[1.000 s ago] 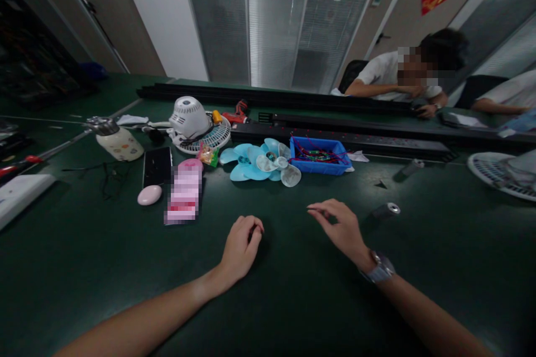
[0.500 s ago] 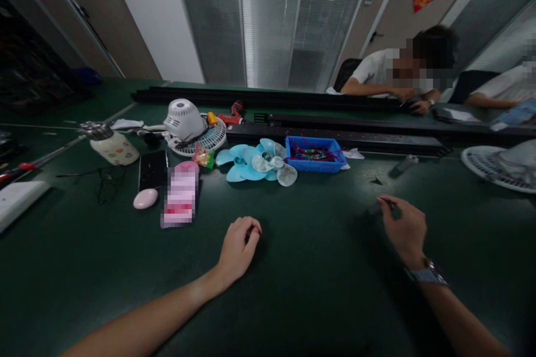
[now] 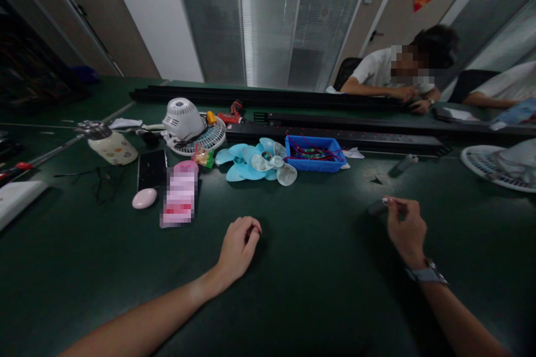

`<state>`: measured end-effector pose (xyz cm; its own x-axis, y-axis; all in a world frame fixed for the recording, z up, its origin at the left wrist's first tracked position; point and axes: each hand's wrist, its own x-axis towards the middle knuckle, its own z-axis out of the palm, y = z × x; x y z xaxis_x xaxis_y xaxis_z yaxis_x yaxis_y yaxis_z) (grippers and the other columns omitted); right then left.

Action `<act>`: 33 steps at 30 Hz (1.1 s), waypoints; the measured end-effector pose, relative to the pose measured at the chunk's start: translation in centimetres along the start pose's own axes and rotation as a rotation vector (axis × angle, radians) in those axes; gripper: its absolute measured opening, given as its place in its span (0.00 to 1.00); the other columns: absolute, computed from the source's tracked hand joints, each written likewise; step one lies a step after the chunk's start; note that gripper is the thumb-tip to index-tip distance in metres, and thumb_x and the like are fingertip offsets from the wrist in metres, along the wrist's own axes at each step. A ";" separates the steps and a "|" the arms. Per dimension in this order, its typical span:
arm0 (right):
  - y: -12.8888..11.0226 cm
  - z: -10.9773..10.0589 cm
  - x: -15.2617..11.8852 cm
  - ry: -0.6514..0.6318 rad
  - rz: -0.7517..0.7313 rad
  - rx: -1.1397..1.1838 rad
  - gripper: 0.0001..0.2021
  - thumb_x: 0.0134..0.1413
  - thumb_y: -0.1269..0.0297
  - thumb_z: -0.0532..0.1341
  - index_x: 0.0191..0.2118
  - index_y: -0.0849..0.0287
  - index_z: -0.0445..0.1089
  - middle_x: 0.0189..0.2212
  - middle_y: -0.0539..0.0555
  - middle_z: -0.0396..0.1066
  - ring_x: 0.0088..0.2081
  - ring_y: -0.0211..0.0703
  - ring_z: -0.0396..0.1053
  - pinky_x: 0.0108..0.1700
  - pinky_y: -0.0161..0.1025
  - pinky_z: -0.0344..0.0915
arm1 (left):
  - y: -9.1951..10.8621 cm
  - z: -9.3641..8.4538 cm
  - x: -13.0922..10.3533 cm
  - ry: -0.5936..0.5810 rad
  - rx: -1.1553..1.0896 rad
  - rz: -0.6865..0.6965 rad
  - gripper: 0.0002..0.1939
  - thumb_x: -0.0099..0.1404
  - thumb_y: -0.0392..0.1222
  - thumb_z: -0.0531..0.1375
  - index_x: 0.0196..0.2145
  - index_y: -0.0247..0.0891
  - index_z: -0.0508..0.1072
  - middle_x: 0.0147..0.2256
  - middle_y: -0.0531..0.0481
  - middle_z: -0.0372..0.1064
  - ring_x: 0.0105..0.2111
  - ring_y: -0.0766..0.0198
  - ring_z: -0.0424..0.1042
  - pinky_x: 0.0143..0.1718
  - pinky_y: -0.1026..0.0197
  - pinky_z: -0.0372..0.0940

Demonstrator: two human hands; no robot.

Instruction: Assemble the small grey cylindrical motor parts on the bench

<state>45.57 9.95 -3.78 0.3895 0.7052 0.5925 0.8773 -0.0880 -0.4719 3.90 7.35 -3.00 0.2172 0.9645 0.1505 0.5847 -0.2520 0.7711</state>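
Note:
My left hand (image 3: 239, 248) rests on the green table (image 3: 293, 290) with its fingers curled in and the thumb close to them; nothing shows in it. Farther right, my right hand (image 3: 406, 228), a watch on its wrist, pinches a small clear cylinder (image 3: 377, 208) with a whitish end between thumb and fingertips. The cylinder is dim against the dark table, and I cannot tell whether it touches the surface. A similar clear cylinder (image 3: 403, 166) lies beyond that hand. Light-blue fan blades (image 3: 247, 163) and a blue bin (image 3: 316, 165) of wired parts are beyond my hands.
At left are a white fan head (image 3: 184, 120), a bottle (image 3: 113, 148), a phone (image 3: 151, 170), a pink oval object (image 3: 144, 198) and a pink packet (image 3: 180, 195). Black rails (image 3: 355, 138) cross the back. Another fan (image 3: 502, 164) lies right. A co-worker (image 3: 377, 75) sits opposite.
My right hand has turned slightly and its fingertips have shifted a little right, so the cylinder's whitish end shows. My left hand has stayed in place.

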 end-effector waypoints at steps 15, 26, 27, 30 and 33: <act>-0.6 0.2 -0.6 -0.091 0.078 0.027 0.34 0.49 0.36 0.59 0.52 0.60 0.64 0.40 0.62 0.75 0.37 0.55 0.75 0.36 0.46 0.69 | 0.2 -0.1 0.0 -0.001 0.032 0.005 0.11 0.68 0.41 0.49 0.33 0.40 0.69 0.31 0.51 0.68 0.34 0.59 0.66 0.38 0.56 0.57; -16.1 0.0 -6.4 -0.733 -0.182 0.568 0.21 0.59 0.58 0.61 0.56 0.53 0.59 0.49 0.56 0.71 0.49 0.45 0.71 0.53 0.47 0.67 | 0.7 -0.4 -0.2 -0.024 -0.067 0.127 0.12 0.71 0.44 0.53 0.48 0.43 0.71 0.39 0.48 0.69 0.41 0.58 0.66 0.43 0.57 0.62; -17.3 0.0 -7.0 -0.808 -0.217 0.600 0.21 0.60 0.60 0.61 0.57 0.52 0.59 0.50 0.55 0.71 0.51 0.45 0.70 0.55 0.48 0.65 | 0.8 -0.5 -0.3 -0.031 -0.072 0.165 0.13 0.70 0.44 0.54 0.51 0.44 0.70 0.42 0.47 0.69 0.44 0.58 0.65 0.45 0.56 0.62; -19.1 0.4 -8.7 -0.943 -0.293 0.679 0.22 0.60 0.64 0.60 0.58 0.52 0.57 0.54 0.55 0.67 0.55 0.45 0.65 0.59 0.48 0.62 | 1.0 -0.5 -0.5 -0.051 -0.073 0.274 0.16 0.69 0.44 0.57 0.54 0.44 0.68 0.47 0.45 0.67 0.49 0.56 0.63 0.51 0.53 0.61; -19.1 1.2 -9.7 -0.998 -0.302 0.718 0.23 0.61 0.67 0.58 0.60 0.53 0.55 0.56 0.57 0.64 0.57 0.45 0.63 0.60 0.49 0.61 | 1.1 -0.6 -0.6 -0.090 -0.073 0.320 0.16 0.69 0.44 0.58 0.54 0.45 0.69 0.48 0.45 0.66 0.50 0.56 0.62 0.52 0.53 0.61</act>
<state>24.66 5.60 -1.30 -0.4540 0.8805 0.1366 0.4228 0.3478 -0.8368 3.95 6.56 -1.91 0.4505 0.8257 0.3395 0.4190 -0.5314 0.7362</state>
